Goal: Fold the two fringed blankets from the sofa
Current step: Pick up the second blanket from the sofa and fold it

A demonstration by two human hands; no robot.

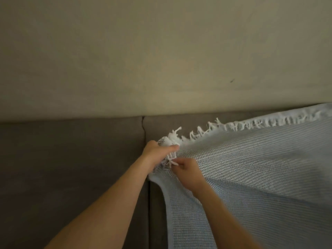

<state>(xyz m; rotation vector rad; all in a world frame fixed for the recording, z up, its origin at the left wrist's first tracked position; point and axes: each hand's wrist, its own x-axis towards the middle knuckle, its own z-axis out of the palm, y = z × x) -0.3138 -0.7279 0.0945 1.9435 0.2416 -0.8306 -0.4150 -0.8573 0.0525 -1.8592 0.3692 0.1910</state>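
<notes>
Grey sofa (pixel 71 177) against beige wall (pixel 161 51).
Pale blue blanket (pixel 260 168) lies over right cushions; left hand (pixel 158 150) clamped on its fringed corner (pixel 170 139), right hand (pixel 188 171) pinching the edge just below.

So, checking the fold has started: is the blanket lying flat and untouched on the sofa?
No, both the left hand and right hand grip the blanket at its fringed corner.

Sofa (pixel 71 177) bare left of blanket (pixel 251 177); wall (pixel 161 51) close behind backrest blocks reach beyond.
</notes>
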